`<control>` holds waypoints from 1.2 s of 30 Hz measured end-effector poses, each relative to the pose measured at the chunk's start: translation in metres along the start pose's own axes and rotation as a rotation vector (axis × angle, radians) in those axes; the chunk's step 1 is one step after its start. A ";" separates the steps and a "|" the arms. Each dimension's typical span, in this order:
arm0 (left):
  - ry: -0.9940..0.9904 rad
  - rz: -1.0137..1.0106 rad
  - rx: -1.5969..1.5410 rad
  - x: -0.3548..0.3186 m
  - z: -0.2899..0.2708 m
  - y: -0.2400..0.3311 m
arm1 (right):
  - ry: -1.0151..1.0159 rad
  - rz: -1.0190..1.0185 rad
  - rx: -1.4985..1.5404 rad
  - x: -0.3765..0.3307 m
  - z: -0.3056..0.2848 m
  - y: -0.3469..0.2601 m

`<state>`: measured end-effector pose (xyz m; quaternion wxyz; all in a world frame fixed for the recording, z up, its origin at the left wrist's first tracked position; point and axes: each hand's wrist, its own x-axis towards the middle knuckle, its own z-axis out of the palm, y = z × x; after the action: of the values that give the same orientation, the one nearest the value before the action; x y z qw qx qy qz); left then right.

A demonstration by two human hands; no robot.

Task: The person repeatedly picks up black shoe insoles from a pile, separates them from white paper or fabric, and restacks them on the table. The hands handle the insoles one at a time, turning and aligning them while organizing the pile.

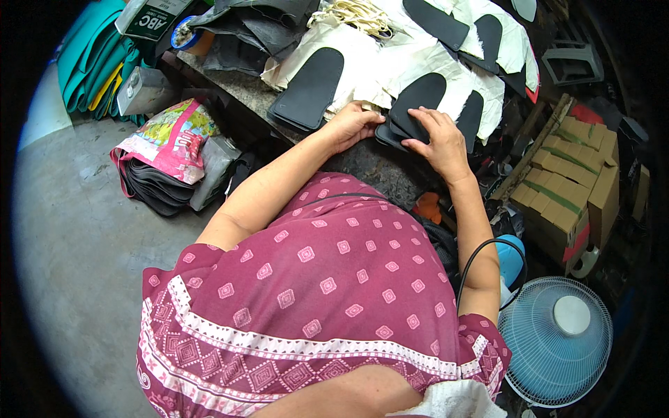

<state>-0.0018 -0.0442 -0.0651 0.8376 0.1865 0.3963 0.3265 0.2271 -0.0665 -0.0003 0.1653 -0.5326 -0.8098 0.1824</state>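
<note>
Black sole-shaped pieces lie on white cloth at the bench's near edge. My right hand (440, 143) grips the near end of a small stack of black sole pieces (418, 97), thumb at the edge and fingers on top. The near ends of these pieces are fanned slightly apart. My left hand (352, 128) is closed in a pinch at the stack's left edge, against the white cloth (364, 70); what its fingertips hold is hidden. To its left lies another stack of black sole pieces (310, 87). One more black sole piece (472, 115) rests just right of my right hand.
More black pieces (435, 24) and cream cords (355, 17) lie farther back. Dark fabric (254, 31) is piled at the back left. A floral bag (171, 143) of black sheets sits on the floor. Cardboard boxes (568, 174) and a blue fan (557, 341) stand at right.
</note>
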 end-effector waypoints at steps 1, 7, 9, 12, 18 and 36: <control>0.004 -0.001 -0.006 0.000 0.000 0.000 | -0.030 0.016 0.046 0.002 -0.003 0.000; -0.003 0.013 -0.017 0.001 0.003 0.000 | 0.221 0.153 0.065 0.007 -0.033 -0.004; -0.001 0.010 -0.011 0.001 0.003 0.000 | 0.409 0.026 0.052 0.007 -0.041 -0.012; -0.006 0.018 -0.026 0.002 0.004 -0.001 | 0.595 -0.135 0.006 0.010 -0.048 -0.021; 0.014 0.013 0.001 0.002 0.004 -0.002 | 0.453 -0.146 -0.139 0.004 -0.034 -0.018; 0.061 0.007 0.038 -0.003 0.016 0.005 | 0.043 0.052 -0.224 0.013 -0.004 0.009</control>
<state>0.0072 -0.0442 -0.0509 0.8203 0.1937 0.4272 0.3272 0.2308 -0.0509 -0.0001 0.1173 -0.5721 -0.8075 0.0837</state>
